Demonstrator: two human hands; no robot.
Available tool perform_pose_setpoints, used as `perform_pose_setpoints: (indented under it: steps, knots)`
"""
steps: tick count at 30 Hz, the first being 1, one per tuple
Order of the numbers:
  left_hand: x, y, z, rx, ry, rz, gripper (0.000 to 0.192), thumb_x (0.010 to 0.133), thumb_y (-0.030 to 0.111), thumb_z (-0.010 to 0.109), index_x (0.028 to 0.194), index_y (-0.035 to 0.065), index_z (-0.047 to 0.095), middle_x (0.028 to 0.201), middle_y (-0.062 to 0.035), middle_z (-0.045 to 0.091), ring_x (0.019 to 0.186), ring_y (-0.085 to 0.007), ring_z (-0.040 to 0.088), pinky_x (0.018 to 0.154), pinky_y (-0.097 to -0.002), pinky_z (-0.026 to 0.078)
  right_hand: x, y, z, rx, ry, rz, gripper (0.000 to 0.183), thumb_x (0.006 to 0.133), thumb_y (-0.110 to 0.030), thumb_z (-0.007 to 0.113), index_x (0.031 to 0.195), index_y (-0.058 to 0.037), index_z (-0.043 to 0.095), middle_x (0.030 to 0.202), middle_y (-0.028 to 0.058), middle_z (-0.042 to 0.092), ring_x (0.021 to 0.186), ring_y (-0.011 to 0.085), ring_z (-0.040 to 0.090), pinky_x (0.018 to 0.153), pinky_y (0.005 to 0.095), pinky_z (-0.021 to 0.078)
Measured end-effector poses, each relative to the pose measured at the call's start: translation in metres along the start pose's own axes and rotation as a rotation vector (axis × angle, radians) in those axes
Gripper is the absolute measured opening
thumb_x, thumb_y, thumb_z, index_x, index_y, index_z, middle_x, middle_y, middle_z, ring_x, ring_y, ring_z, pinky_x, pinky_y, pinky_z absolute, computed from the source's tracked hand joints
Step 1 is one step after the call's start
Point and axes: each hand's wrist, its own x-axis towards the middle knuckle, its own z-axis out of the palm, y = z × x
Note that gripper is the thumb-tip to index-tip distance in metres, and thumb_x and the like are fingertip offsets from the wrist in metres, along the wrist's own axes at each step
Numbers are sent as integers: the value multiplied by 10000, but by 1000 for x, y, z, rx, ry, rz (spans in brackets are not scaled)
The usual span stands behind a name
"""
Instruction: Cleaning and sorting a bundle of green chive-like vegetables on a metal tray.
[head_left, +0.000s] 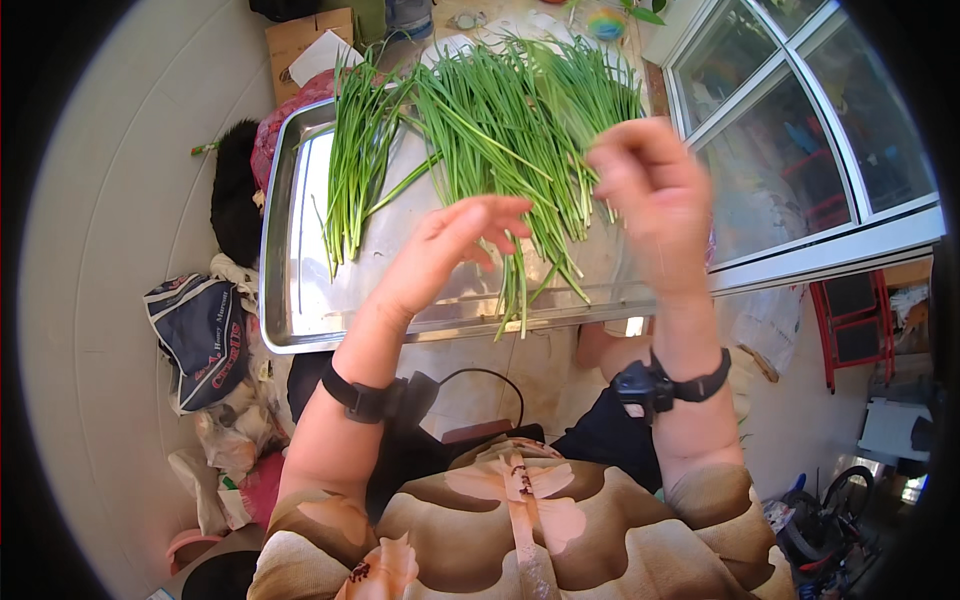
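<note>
Long green garlic chives (487, 120) lie in a broad pile across a shallow stainless-steel tray (300, 330). A smaller bunch of chives (356, 180) rests apart at the tray's left, pale stem ends towards me. A few stems reach over the near rim. My left hand (465, 232) is above the stem ends of the main pile, fingers apart, with nothing seen in it. Over the tray's right side, my right hand (652, 195) is blurred with its fingers curled. A faint green streak runs up from its fingertips; whether it holds a blade is unclear.
A red mesh sack (300, 105) and cardboard (300, 52) sit behind the tray's left corner. Dark fur (236, 195) and a navy printed bag (206, 337) are at the left. A glazed sliding door (795, 142) borders the right, with a red-framed step stool (855, 322) nearby.
</note>
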Motion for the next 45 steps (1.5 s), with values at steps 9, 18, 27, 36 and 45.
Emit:
perform_pose_setpoints:
  steps: [9,18,27,36,45]
  knots:
    - [-3,3,-24,-515,381,59,238,944,111,428,1124,-4,533,914,-86,626,778,-162,623,654,-286,530,-8,13,17,-306,-661,94,98,777,-44,610,872,-32,627,758,24,614,660,111,561,556,243,431]
    - [-10,8,-22,-410,427,-4,252,894,58,404,1091,9,554,706,-1,538,466,-62,363,440,-202,275,-53,35,26,-779,-1004,-47,300,690,-23,554,937,-141,676,834,94,607,787,298,606,651,399,474]
    - [-7,3,-17,-303,438,-104,231,936,152,450,1085,9,553,579,46,364,431,-37,240,395,-194,203,-49,40,34,-664,-980,-111,183,700,-46,582,844,-107,679,766,91,587,717,284,594,618,383,471]
    - [-3,-1,-8,-180,388,-77,248,964,246,444,1018,54,592,635,29,496,456,-42,343,429,-198,281,-16,-23,-1,-120,-893,2,192,675,-3,639,863,-36,666,713,73,551,623,219,541,553,303,424]
    - [1,-6,-13,-238,457,-110,231,964,223,433,948,49,583,579,57,373,451,-37,279,420,-192,215,-6,-44,-36,449,-399,-230,107,791,-79,667,863,-6,637,759,34,587,568,78,459,493,186,336]
